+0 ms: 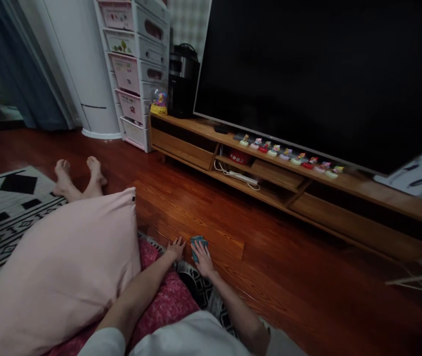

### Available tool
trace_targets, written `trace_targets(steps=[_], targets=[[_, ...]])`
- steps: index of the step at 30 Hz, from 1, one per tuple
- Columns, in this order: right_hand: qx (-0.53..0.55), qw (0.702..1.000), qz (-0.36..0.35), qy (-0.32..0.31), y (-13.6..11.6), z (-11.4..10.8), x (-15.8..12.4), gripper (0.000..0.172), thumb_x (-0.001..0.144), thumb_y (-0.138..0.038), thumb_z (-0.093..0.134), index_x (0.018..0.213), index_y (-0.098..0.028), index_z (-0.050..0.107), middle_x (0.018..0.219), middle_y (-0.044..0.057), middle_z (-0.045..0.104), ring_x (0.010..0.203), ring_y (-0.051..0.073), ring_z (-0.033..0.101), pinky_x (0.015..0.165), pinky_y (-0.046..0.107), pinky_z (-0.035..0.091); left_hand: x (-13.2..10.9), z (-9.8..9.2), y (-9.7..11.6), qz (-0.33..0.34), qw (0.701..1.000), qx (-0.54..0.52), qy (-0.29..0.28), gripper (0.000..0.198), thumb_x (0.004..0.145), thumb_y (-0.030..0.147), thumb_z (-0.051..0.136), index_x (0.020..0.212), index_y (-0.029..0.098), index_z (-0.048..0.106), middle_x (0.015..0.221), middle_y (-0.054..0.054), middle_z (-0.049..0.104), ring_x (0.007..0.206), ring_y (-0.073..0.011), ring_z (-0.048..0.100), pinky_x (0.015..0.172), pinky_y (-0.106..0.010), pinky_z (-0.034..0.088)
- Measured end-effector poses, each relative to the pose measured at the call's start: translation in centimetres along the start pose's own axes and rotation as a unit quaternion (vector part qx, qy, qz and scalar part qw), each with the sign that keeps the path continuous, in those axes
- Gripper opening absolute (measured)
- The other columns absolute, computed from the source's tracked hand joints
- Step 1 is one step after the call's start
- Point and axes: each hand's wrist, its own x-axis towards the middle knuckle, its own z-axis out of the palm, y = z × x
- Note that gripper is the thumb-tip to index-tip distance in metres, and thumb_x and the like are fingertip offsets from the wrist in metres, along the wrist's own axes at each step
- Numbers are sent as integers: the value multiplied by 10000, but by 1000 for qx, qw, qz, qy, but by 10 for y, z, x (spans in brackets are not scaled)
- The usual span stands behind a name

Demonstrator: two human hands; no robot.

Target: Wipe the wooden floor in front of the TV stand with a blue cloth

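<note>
On the wooden floor lies a small teal item [198,241], perhaps cards or folded cloth; it is too small to make out. My right hand [204,259] rests over it with the fingers spread, covering part of it. Just to the left, my left hand [176,248] lies with its fingers apart at the edge of the patterned rug, holding nothing. A large pink pillow [70,257] lies to the left of my left arm, over red patterned fabric [169,306].
A wooden TV stand [184,129] runs across the far side with several small figurines [285,154] in front of a big dark television [307,74]. A drawer tower [131,74] stands at the back left. Bare feet [95,170] show beyond the pillow.
</note>
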Motion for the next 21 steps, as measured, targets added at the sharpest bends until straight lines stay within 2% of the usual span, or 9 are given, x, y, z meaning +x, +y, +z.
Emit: trace_targets(steps=[2,4,7,9,12,14,16,18,21], targets=[[-3,1000,-4,14,23,5,-32,654,935,-259,431,1560,-354,262,1654,-30,212,1526,160,130,1221,421,152,-1,1,-1,1,1000,5,-2,840,840,381,609,1582,230,245,1650,-178,65,1499,-375,148,1138,-625,241],[-13,999,39,34,55,0,-61,618,952,-282,383,1558,-341,278,1651,-25,229,1523,160,150,1218,424,165,-2,1,-2,7,1000,11,-2,854,835,394,622,1583,233,241,1650,-186,72,1499,-377,146,1132,-622,253],[-45,981,176,71,108,-17,-96,583,971,-314,301,1553,-306,312,1639,-4,274,1515,171,184,1208,430,193,-5,1,-2,10,1000,22,-10,892,820,445,646,1584,243,234,1653,-188,72,1499,-383,135,1137,-621,241],[-67,952,282,100,138,-27,-111,594,966,-319,272,1556,-273,316,1641,13,271,1517,180,180,1201,429,208,-6,0,-1,9,999,32,-19,893,828,457,635,1588,233,223,1654,-193,60,1501,-377,123,1147,-611,224],[-82,900,406,138,157,-33,-120,623,946,-299,261,1565,-241,297,1644,35,259,1519,203,177,1200,455,206,-7,0,1,3,998,59,-23,877,839,398,613,1590,184,212,1645,-212,48,1503,-359,109,1163,-583,207],[-77,876,452,150,150,-29,-116,640,932,-278,273,1568,-217,290,1645,57,252,1518,233,182,1202,488,191,-7,0,1,6,997,80,-11,864,833,354,612,1582,148,236,1638,-223,64,1506,-343,76,1177,-564,184],[-63,874,457,154,128,-18,-107,651,918,-266,302,1566,-199,299,1644,75,246,1521,256,172,1205,510,171,-7,0,2,26,995,96,10,810,837,327,604,1565,150,296,1642,-205,90,1509,-325,38,1189,-557,154],[-45,896,417,148,97,-1,-98,663,903,-262,350,1563,-212,311,1645,65,240,1527,253,146,1214,505,151,-8,-1,4,53,992,109,36,749,847,292,587,1549,190,346,1654,-162,99,1511,-306,18,1196,-553,133],[-1,949,292,119,50,24,-89,722,861,-240,448,1565,-287,294,1652,-5,209,1533,224,107,1232,467,123,-9,-1,13,114,985,122,53,761,844,221,559,1563,260,311,1664,-102,78,1515,-275,23,1204,-543,118]])
